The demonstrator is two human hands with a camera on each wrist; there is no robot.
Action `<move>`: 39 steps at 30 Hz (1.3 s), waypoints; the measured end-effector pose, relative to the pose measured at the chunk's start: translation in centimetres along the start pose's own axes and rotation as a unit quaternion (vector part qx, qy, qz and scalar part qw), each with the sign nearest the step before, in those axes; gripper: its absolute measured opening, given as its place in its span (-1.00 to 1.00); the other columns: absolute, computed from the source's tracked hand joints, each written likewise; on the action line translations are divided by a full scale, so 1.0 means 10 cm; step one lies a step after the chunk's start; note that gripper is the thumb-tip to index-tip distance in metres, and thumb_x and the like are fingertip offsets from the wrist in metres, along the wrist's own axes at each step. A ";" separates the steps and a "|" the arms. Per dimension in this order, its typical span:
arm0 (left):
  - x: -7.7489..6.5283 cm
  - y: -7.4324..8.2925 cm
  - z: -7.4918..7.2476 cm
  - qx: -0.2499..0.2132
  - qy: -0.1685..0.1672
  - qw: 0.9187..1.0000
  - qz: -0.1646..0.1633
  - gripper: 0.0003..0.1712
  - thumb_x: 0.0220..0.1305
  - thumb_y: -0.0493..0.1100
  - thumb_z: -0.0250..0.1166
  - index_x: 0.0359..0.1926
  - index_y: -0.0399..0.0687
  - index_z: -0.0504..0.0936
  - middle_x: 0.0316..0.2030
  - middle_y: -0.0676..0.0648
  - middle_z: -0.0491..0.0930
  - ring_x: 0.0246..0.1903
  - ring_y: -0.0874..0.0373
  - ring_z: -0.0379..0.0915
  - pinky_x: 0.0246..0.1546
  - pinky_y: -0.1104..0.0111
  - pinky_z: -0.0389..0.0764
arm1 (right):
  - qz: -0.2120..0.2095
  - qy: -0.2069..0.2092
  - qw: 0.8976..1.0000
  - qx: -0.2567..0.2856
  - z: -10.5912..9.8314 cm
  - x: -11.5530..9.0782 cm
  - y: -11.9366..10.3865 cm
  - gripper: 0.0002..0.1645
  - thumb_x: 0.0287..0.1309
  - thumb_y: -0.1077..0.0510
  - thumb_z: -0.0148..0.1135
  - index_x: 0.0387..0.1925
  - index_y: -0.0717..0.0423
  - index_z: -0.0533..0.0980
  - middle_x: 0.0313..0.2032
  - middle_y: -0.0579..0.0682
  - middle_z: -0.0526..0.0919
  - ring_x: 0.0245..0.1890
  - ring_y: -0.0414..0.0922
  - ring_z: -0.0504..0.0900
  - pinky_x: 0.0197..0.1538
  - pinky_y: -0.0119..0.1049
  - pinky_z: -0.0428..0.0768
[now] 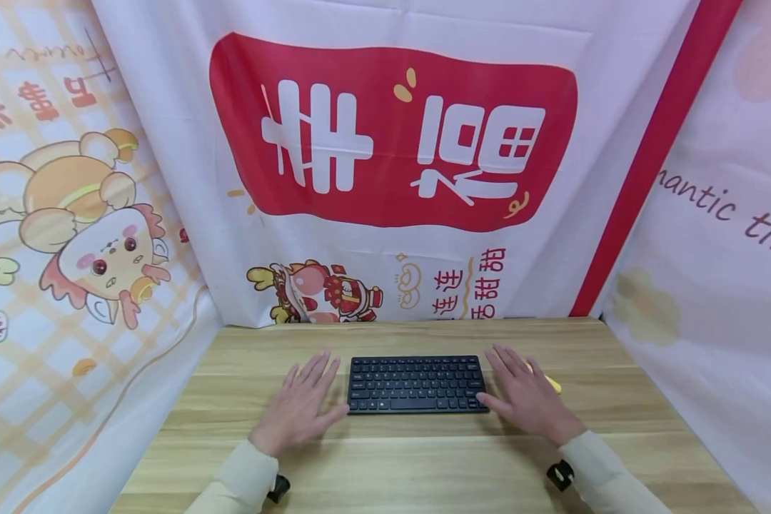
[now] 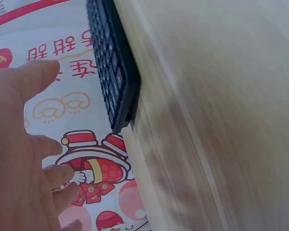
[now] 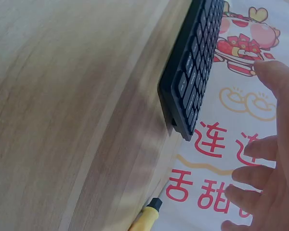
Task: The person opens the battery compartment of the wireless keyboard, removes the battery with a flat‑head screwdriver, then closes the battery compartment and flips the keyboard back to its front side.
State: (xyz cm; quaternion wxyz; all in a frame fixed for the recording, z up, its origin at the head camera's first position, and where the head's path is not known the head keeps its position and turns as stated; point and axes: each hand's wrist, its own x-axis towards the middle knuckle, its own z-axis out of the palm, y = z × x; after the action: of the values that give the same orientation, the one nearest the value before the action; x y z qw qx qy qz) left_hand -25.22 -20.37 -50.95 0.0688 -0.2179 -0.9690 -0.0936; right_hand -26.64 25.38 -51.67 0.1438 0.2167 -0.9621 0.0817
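A black compact keyboard [image 1: 416,385] lies flat on the wooden table, with its keys facing up. To its left is my left hand [image 1: 300,407], fingers spread and nothing held; the thumb points toward the keyboard's lower left corner. On the other side my right hand [image 1: 527,396] is also spread, its thumb over or beside the right edge of the keys; contact cannot be told. Both wrist views show the hands apart from the keyboard [image 2: 111,62]. A screwdriver with a yellow handle [image 3: 145,219] lies beyond the right hand, which partly covers it in the head view.
The wooden table [image 1: 417,464] runs back to a white hanging cloth [image 1: 398,246] with red print. Printed cloths also hang along the left and right sides. A dark band [image 1: 560,474] sits at the right wrist.
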 end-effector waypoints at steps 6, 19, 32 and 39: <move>0.12 -0.03 -0.04 -0.192 -0.044 0.978 -0.075 0.04 0.52 0.32 0.18 0.68 -0.21 0.01 0.67 -0.23 -0.04 0.66 -0.22 -0.04 0.64 -0.13 0.06 | 0.027 -0.008 0.995 0.096 -0.04 0.06 0.05 0.00 0.46 -0.32 0.22 0.58 0.29 0.24 0.56 0.29 0.30 0.50 0.32 0.39 0.49 0.33 0.39; 0.34 -0.14 0.02 -0.389 -0.037 0.887 -0.247 -0.23 0.48 0.10 0.32 0.50 -0.27 0.39 0.42 -0.34 0.49 0.42 -0.29 0.44 0.40 -0.12 0.53 | 0.166 -0.082 0.951 0.247 -0.01 0.32 0.11 -0.11 0.39 -0.12 0.38 0.46 0.40 0.37 0.29 0.40 0.60 0.25 0.25 0.66 0.24 0.14 0.70; 0.48 -0.18 0.25 -0.432 -0.024 0.852 -0.295 -0.51 0.39 -0.07 0.40 0.18 -0.33 0.64 -0.05 -0.17 0.79 -0.10 0.06 0.73 -0.10 0.26 0.77 | 0.236 -0.130 0.925 0.268 0.17 0.46 0.20 -0.26 0.33 -0.20 0.41 0.15 0.39 0.62 0.06 0.27 0.74 0.05 0.10 0.72 0.10 0.07 0.74; 0.58 -0.13 0.31 -0.494 -0.015 0.817 -0.297 -0.57 0.38 -0.23 0.39 0.14 -0.46 0.62 0.02 -0.34 0.74 0.02 -0.10 0.77 0.06 0.19 0.80 | 0.271 -0.161 0.902 0.294 0.18 0.53 0.14 -0.39 0.37 -0.21 0.37 0.04 0.28 0.70 -0.13 0.12 0.76 -0.17 -0.04 0.65 -0.17 -0.23 0.65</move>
State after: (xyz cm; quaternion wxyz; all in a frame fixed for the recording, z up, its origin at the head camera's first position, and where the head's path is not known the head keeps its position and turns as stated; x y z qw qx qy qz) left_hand -31.31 -18.48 -53.16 -0.0935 0.0742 -0.8111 -0.5727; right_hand -32.30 24.15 -51.88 -0.1107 -0.0093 -0.9259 0.3611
